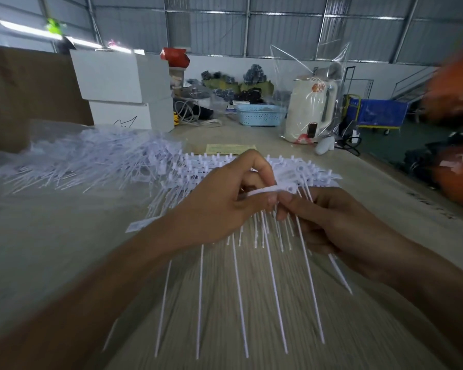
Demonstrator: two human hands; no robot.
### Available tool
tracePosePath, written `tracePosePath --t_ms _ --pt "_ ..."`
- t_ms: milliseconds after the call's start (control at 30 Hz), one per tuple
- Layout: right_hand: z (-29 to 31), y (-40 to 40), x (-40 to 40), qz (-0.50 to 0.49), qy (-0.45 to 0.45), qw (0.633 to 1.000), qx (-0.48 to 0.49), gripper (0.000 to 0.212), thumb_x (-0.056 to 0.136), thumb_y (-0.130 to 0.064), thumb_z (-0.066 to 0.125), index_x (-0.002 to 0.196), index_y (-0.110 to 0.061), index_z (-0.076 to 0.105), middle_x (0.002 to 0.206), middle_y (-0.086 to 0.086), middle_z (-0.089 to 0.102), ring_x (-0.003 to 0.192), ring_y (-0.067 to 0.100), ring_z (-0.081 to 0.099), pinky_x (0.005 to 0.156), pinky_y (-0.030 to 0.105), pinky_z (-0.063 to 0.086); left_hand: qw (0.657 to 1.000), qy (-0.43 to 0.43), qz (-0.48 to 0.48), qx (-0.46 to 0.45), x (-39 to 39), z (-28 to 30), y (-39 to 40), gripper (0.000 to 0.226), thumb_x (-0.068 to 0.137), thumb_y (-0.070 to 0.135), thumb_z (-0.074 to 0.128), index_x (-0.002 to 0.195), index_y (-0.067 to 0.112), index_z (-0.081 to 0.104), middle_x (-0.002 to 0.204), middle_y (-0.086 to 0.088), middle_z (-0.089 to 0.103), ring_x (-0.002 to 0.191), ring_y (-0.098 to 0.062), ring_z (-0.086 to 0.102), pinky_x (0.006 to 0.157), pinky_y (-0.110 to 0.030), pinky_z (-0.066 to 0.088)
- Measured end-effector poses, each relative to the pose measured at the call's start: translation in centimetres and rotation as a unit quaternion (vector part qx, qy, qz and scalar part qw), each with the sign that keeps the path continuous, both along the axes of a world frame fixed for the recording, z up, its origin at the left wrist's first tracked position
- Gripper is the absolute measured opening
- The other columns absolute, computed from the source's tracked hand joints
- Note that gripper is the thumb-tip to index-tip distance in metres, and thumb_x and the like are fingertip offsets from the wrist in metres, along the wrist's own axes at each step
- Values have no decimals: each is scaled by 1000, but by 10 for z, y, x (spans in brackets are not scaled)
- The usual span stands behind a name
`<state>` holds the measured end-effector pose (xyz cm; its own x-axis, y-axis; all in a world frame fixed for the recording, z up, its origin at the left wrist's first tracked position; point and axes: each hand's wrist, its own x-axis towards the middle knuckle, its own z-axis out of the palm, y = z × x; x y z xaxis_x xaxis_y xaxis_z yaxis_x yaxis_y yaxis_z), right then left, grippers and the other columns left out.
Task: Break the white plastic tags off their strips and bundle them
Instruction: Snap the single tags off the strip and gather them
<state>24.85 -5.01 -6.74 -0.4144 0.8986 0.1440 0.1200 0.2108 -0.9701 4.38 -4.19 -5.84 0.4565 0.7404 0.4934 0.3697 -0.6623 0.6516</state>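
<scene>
Pile: loose tags, far left on table.
Box: black scribble, unreadable.
Left hand: fingers pinching a tag.
Strips: behind hands.
Right hand: curled round tag stems.

My left hand and right hand meet over the strips of tags on the table. The loose tag pile lies left; boxes behind it, basket and kettle beyond.
</scene>
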Motion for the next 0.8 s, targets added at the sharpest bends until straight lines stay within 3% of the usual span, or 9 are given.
tracePosePath --t_ms 67,133,200,333,400,533,600,700,800 --pt "0 0 0 -4 33 999 -9 32 90 -42 62 76 -14 69 50 -7 27 40 8 23 38 17 25 999 15 34 29 -3 -1 3 12 96 29 63 101 22 54 81 9 71 75 -13 65 68 -35 49" --pt "0 0 1 -12 43 999 -6 31 91 -40 61 76 -14 68 52 -6 28 42 9 23 38 18 26 997 22 64 28 -3 -2 3 13 99 35 54 87 30 57 73 10 66 70 -20 64 65 -40 50" --pt "0 0 1 -21 41 999 11 32 92 -39 61 74 -14 68 51 -4 29 43 10 24 39 19 26 997 -5 78 4 0 -5 2 36 103 33 47 67 28 52 60 9 53 63 -25 61 71 -49 55" --pt "0 -2 2 -40 -2 990 138 35 94 -38 60 73 -13 71 49 1 31 43 14 25 43 22 24 995 -31 94 -24 5 -5 1 44 104 30 45 62 19 43 54 10 40 53 -5 49 80 -52 57" --pt "1 -4 3 -48 -52 972 224 32 95 -37 59 73 -18 72 48 2 33 43 14 29 45 22 26 995 -13 99 -17 4 -4 2 43 104 30 46 64 13 49 51 10 42 48 -1 46 72 -45 57" --pt "-1 -6 6 -55 -101 939 324 29 95 -34 59 71 -23 73 49 3 40 42 3 31 46 12 24 995 21 91 -16 2 -4 3 47 104 32 44 81 -6 61 51 5 45 41 0 43 52 -22 35" --pt "0 -4 9 -55 -131 917 374 29 96 -28 61 69 -22 70 48 -12 42 41 0 35 47 7 25 997 18 76 -22 1 -4 4 47 104 32 45 72 -1 56 50 7 42 42 -1 40 53 -23 36" --pt "5 -1 16 -49 -197 859 470 39 98 -18 61 62 -27 49 52 -16 34 46 0 34 50 10 23 997 7 55 -54 2 -3 4 45 99 40 46 62 15 45 51 8 40 48 -9 41 61 -38 49" --pt "9 0 22 -45 -239 810 533 29 97 -20 48 71 -19 59 59 -12 43 51 4 36 51 21 27 997 9 31 -63 1 -3 5 46 98 44 45 63 14 47 51 10 41 46 -7 38 57 -30 39"
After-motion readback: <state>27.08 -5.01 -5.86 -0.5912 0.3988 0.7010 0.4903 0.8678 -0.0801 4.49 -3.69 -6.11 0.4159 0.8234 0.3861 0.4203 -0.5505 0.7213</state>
